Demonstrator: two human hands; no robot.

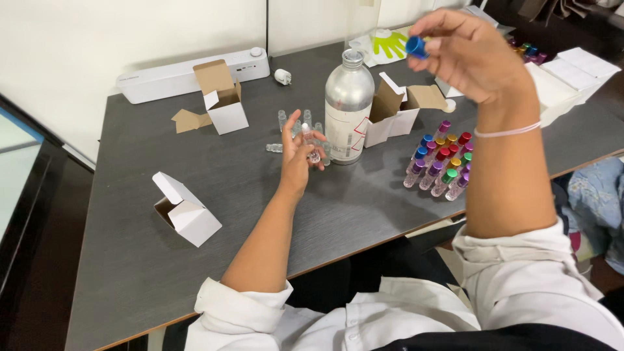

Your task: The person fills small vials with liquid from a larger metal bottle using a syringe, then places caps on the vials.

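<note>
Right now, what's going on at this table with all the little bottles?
A person in a white shirt sits at a dark table. The left hand holds a small clear vial upright, uncapped. The right hand is raised, pinching a blue cap. A tall silver bottle stands just behind the vial, with a cluster of coloured-capped vials to its right and open white boxes around.

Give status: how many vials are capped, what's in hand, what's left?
Done: a cluster of capped vials stands right of the silver bottle, too packed to count. In hand: left hand holds a clear vial; right hand holds a blue cap. Left: several uncapped vials behind the left hand.
</note>
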